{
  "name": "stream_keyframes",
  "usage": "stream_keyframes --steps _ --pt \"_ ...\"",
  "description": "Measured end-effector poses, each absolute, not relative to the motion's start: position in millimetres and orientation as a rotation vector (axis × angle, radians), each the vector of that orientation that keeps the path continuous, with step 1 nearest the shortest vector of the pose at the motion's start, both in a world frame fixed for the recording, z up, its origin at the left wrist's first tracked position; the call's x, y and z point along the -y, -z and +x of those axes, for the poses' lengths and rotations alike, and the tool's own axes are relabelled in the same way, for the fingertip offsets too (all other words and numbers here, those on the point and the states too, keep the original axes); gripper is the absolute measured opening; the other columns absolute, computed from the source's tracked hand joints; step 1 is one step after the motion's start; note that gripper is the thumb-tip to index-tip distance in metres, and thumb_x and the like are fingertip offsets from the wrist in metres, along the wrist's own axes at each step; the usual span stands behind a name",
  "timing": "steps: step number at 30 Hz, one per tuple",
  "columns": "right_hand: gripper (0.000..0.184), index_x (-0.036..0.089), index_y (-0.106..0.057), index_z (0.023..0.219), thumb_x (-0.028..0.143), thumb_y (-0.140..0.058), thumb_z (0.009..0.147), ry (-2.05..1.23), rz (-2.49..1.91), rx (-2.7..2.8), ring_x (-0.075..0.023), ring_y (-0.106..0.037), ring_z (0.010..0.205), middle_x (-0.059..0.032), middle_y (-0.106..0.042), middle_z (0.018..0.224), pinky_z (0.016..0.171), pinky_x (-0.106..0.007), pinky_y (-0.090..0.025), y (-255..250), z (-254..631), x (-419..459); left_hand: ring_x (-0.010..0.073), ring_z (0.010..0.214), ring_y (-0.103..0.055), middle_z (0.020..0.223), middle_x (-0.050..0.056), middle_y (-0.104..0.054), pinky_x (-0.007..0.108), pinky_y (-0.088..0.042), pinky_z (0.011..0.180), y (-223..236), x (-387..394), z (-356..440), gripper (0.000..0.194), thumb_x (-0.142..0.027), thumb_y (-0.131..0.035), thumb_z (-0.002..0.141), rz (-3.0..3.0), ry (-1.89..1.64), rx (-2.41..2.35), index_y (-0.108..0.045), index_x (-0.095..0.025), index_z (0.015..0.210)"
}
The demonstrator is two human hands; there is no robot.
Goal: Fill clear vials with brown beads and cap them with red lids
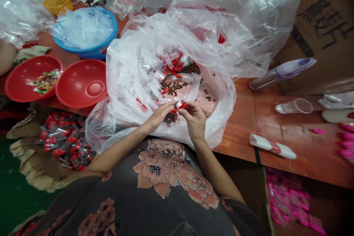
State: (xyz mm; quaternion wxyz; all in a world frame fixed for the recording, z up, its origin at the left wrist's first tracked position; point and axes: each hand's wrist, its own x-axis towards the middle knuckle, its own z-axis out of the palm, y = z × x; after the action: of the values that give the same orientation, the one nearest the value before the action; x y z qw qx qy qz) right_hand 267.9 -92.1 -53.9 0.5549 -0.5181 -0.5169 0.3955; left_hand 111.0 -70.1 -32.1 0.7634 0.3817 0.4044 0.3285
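My left hand (161, 115) and my right hand (195, 119) meet over the near edge of a large white plastic bag. The left fingers are closed round a small clear plastic container, whose exact shape is partly hidden by them. Between my right thumb and fingers is a red plastic piece (182, 106), held against that container. Beyond the hands, inside the opened bag (124, 81), lie loose brown balls (190, 68), clear plastic containers (155, 84) and several red plastic pieces (173, 69).
Two red bowls (62, 94) stand at the left, one holding colourful wrapped pieces (45, 83). Behind them is a blue basin (114, 29) of clear plastic parts. Red-topped containers (66, 138) fill a box below. At right are a cardboard box (318, 70), a clear cup (297, 106) and a white roll (272, 146).
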Motion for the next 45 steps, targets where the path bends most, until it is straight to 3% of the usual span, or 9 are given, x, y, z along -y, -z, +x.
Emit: stream_keyframes --steps 4,7,10,14,19,23,28,35,45 --pt "0.03 0.029 -0.063 0.123 0.038 -0.059 0.095 -0.729 -1.212 1.642 -0.0234 -0.065 0.107 -0.0055 -0.07 0.116 0.098 -0.046 -0.052 49.2 271.0 92.2 0.0157 0.065 -0.064 0.077 0.006 -0.068 0.022 -0.048 0.051 25.3 66.0 113.5 0.066 -0.068 -0.041 0.094 0.829 -0.643 -0.98 -0.059 -0.017 0.132" --pt "0.059 0.023 -0.049 0.141 0.046 -0.064 0.09 -0.502 -1.203 2.024 -0.0311 -0.058 0.119 -0.0139 -0.064 0.129 0.103 -0.053 -0.047 47.2 272.2 92.7 0.0174 0.07 -0.066 0.081 0.007 -0.071 0.024 -0.05 0.057 17.6 62.8 116.4 0.077 -0.078 -0.028 0.092 0.801 -0.637 -1.01 -0.064 -0.017 0.122" --pt "0.078 0.013 -0.037 0.147 0.049 -0.068 0.086 -0.312 -1.252 2.194 -0.0355 -0.053 0.121 -0.0205 -0.058 0.13 0.104 -0.055 -0.044 48.1 273.7 90.2 0.0203 0.088 -0.068 0.094 0.008 -0.074 0.027 -0.053 0.07 11.7 61.3 118.0 0.072 -0.076 -0.032 0.093 0.783 -0.674 -1.001 -0.065 -0.019 0.123" --pt "0.073 0.011 -0.036 0.146 0.048 -0.063 0.089 -0.233 -1.236 2.269 -0.0341 -0.054 0.113 -0.02 -0.059 0.124 0.099 -0.051 -0.046 51.9 275.8 84.1 0.0197 0.086 -0.068 0.092 0.008 -0.074 0.028 -0.054 0.075 13.9 62.9 117.6 0.067 -0.073 -0.04 0.093 0.737 -0.688 -0.955 -0.067 -0.016 0.116" --pt "0.076 0.009 -0.036 0.145 0.053 -0.06 0.088 -0.245 -1.204 2.309 -0.0342 -0.052 0.113 -0.0206 -0.057 0.123 0.099 -0.05 -0.044 51.4 273.7 80.2 0.0127 0.052 -0.058 0.066 0.003 -0.067 0.023 -0.047 0.052 28.2 66.2 120.9 0.054 -0.063 -0.047 0.094 0.702 -0.749 -1.005 -0.068 -0.014 0.096" --pt "0.075 0.008 -0.038 0.143 0.056 -0.057 0.089 -0.262 -1.212 2.404 -0.0341 -0.051 0.115 -0.0208 -0.056 0.125 0.1 -0.049 -0.043 41.7 270.6 78.5 0.0122 0.045 -0.051 0.056 0.001 -0.058 0.022 -0.04 0.044 35.9 68.6 125.0 0.044 -0.05 -0.041 0.099 0.692 -0.829 -1.088 -0.066 -0.014 0.09" --pt "0.07 0.007 -0.044 0.136 0.058 -0.055 0.09 -0.237 -1.207 2.505 -0.0341 -0.053 0.105 -0.02 -0.061 0.115 0.092 -0.048 -0.044 32.4 270.0 73.7 0.0118 0.045 -0.05 0.053 0.0 -0.054 0.021 -0.039 0.043 36.9 68.6 122.9 0.054 -0.063 -0.041 0.095 0.712 -0.831 -1.034 -0.065 -0.016 0.087" --pt "0.062 0.008 -0.048 0.129 0.057 -0.056 0.09 -0.162 -1.199 2.5 -0.0334 -0.053 0.099 -0.0194 -0.062 0.109 0.086 -0.046 -0.043 28.9 265.6 71.2 0.0093 0.044 -0.049 0.056 -0.003 -0.054 0.018 -0.038 0.043 29.9 66.9 121.9 0.041 -0.057 -0.056 0.092 0.713 -0.908 -1.073 -0.065 -0.018 0.101" --pt "0.064 0.008 -0.063 0.099 0.07 -0.049 0.087 0.02 -0.968 2.537 -0.0293 -0.055 0.084 -0.0165 -0.064 0.087 0.077 -0.041 -0.043 33.7 251.0 64.9 0.01 0.038 -0.043 0.051 -0.007 -0.048 0.017 -0.031 0.037 41.1 78.2 109.7 0.055 -0.056 -0.046 0.093 0.779 -0.912 -1.062 -0.053 -0.018 0.131"
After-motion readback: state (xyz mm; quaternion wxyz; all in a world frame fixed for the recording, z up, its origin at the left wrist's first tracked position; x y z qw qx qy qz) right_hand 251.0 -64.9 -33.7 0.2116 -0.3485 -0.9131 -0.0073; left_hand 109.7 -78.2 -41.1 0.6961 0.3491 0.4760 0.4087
